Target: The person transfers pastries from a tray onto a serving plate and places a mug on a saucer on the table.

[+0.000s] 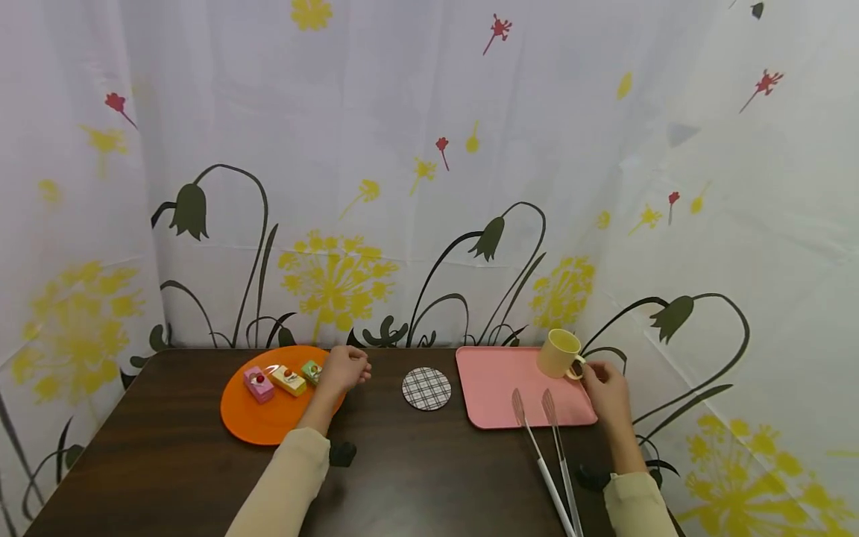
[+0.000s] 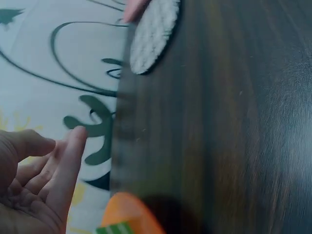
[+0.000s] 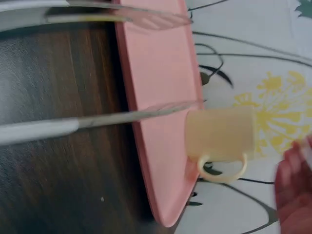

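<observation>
My left hand [image 1: 347, 371] hovers at the right edge of the orange plate [image 1: 244, 421], fingers loosely bent and holding nothing. In the left wrist view that hand [image 2: 46, 178] shows its thumb and fingers apart. Small toy cakes lie on the plate: a pink one [image 1: 258, 385], a yellow one [image 1: 288, 380] and a green one [image 1: 312, 371] partly hidden by the left hand. A yellow mug [image 1: 557, 354] stands upright on the pink tray [image 1: 496, 380], handle to the right. My right hand [image 1: 607, 391] is beside the handle; the right wrist view shows a gap between them.
Long metal tongs [image 1: 559, 477] with white grips lie with slotted ends over the tray's front edge. A round checked coaster [image 1: 426, 388] is between plate and tray on the dark wooden table [image 1: 403, 477]. A flower-printed curtain [image 1: 416, 97] hangs right behind.
</observation>
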Demonstrator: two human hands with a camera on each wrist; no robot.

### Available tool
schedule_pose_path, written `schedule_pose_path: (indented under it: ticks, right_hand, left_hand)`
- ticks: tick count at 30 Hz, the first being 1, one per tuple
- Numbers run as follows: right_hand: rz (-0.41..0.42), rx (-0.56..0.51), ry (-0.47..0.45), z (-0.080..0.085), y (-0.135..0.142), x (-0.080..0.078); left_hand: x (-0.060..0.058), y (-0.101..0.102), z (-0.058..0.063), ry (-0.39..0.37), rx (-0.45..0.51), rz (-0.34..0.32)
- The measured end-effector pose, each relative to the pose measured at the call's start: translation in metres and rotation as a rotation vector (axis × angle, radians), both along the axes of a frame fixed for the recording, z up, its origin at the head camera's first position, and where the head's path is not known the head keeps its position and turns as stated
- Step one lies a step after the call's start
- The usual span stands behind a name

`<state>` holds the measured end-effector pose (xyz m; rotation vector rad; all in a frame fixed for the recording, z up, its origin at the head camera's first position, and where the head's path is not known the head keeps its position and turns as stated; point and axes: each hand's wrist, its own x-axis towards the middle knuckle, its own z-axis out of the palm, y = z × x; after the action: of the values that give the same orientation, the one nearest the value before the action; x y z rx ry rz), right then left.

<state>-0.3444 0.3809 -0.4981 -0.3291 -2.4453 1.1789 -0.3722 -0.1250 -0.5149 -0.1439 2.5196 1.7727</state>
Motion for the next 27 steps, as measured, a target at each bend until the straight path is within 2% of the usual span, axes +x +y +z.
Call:
schedule_pose_path:
  ticks: [2, 6, 10, 15, 23, 27]
  right_hand:
    - [0.006, -0.006, 0.057, 0.001, -0.002, -0.01]
    - [-0.006, 0.022, 0.132, -0.002, -0.001, -0.027]
    - [-0.037, 0.049, 0.1, -0.008, 0.0, -0.038]
    - [-0.036, 0.025, 0.067, -0.016, 0.001, -0.047]
    - [-0.046, -0.027, 0.02, -0.03, 0.007, -0.056]
    - [-0.006, -0.052, -0.027, -0.036, 0.005, -0.06]
  left_hand:
    - [-0.004, 0.009, -0.009, 0.029, -0.035, 0.029]
    - [-0.01, 0.027, -0.021, 0.036, -0.009, 0.037]
    - [-0.014, 0.039, -0.03, -0.013, 0.037, 0.023]
    - [-0.019, 0.048, -0.039, -0.041, 0.062, 0.03]
    - [-0.018, 0.063, -0.05, -0.053, -0.052, 0.064]
    - [-0.02, 0.066, -0.054, -0.048, -0.048, 0.102]
